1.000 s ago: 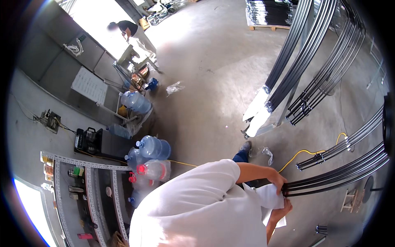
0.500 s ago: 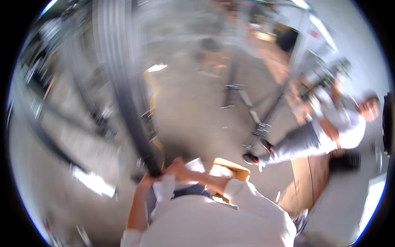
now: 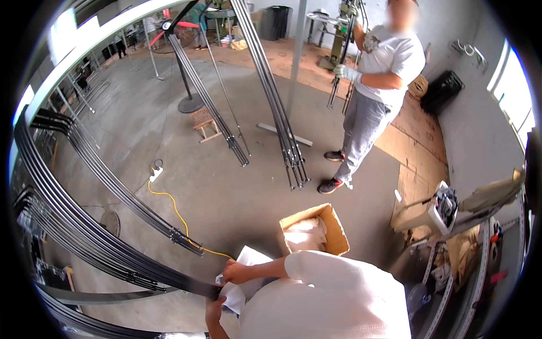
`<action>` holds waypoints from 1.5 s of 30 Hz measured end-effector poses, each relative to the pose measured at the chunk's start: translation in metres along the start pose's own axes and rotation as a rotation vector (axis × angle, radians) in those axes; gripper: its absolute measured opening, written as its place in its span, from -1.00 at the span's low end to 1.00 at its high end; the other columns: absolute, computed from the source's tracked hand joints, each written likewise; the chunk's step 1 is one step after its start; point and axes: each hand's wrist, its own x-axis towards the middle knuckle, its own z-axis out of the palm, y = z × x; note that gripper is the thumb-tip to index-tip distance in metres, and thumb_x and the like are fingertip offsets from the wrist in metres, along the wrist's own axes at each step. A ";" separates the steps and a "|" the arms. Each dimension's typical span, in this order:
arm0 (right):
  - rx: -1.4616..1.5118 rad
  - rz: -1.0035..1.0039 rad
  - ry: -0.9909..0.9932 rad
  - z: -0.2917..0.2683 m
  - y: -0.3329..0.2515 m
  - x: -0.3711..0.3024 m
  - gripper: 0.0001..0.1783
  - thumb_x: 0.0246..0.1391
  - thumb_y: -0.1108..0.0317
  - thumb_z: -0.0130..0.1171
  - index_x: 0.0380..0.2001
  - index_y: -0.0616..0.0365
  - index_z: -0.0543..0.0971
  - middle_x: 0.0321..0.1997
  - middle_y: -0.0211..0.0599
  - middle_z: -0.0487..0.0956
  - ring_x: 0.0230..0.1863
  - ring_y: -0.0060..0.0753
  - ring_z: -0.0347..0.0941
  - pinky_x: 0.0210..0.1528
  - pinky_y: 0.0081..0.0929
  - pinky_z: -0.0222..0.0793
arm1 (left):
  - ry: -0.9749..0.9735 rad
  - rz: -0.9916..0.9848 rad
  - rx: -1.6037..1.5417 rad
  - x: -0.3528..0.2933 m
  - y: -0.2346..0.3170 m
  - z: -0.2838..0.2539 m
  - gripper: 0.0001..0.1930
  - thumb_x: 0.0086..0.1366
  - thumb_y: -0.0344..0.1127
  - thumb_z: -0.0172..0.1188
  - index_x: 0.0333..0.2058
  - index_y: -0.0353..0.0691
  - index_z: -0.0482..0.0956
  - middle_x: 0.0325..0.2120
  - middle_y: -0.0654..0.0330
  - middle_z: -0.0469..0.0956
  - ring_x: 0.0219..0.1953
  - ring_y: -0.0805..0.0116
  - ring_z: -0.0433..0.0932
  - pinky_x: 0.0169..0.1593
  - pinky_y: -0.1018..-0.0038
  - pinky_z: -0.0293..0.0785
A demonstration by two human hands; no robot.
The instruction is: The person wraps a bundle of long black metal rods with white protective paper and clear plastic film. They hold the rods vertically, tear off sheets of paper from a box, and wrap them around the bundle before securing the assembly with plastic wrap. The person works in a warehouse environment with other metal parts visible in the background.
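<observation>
A long bundle of slim black rods (image 3: 135,257) curves down from the upper left to my waist. My left hand (image 3: 214,308) is closed around its lower end, and the fingertips are partly hidden. Just above, my right hand (image 3: 236,272) is closed on a white, thin sheet (image 3: 251,257), either paper or film. More white material lies between my two hands and hangs against my front. A cardboard box (image 3: 337,229) with pale cloth or paper inside stands on the floor ahead of my right arm.
More black rod bundles (image 3: 271,96) hang from a pale overhead rail (image 3: 73,53). A yellow cord (image 3: 176,206) runs from a white power strip (image 3: 156,174). A gloved co-worker (image 3: 384,73) stands ahead holding black rods. A shelf rack (image 3: 480,282) is at right, a small stool (image 3: 204,125) farther off.
The view has swung and sharpened from a blur. The held rod bundle now slants in from the left instead of from above. The co-worker appears upright and farther toward the top.
</observation>
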 end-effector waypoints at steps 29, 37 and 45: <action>-0.273 0.004 -0.102 0.022 -0.031 0.014 -0.85 -0.15 0.27 0.00 -0.60 0.03 0.54 -0.49 -0.41 0.47 -0.19 -0.36 0.37 0.19 0.25 -0.55 | 0.216 0.041 0.191 0.001 -0.004 -0.029 -0.77 -0.09 -0.46 0.20 -0.37 -0.28 0.47 -0.42 0.21 0.47 -0.31 0.37 0.41 -0.15 0.47 0.28; -0.229 0.023 0.003 0.025 -0.033 0.009 -0.88 -0.18 0.32 0.02 -0.57 0.10 0.50 -0.38 -0.36 0.39 -0.13 -0.34 0.29 0.19 0.25 -0.49 | 0.186 0.091 0.168 0.001 -0.002 -0.024 -0.73 -0.16 -0.51 0.22 -0.36 -0.32 0.50 -0.43 0.19 0.50 -0.34 0.35 0.46 -0.17 0.48 0.32; -0.288 0.048 0.066 0.007 -0.037 0.011 -0.90 -0.20 0.32 0.07 -0.56 0.09 0.47 -0.34 -0.39 0.33 -0.17 -0.39 0.29 0.16 0.24 -0.29 | 0.185 0.037 0.145 0.015 0.005 -0.018 -0.74 -0.15 -0.53 0.20 -0.37 -0.34 0.51 -0.44 0.18 0.51 -0.34 0.34 0.46 -0.17 0.48 0.33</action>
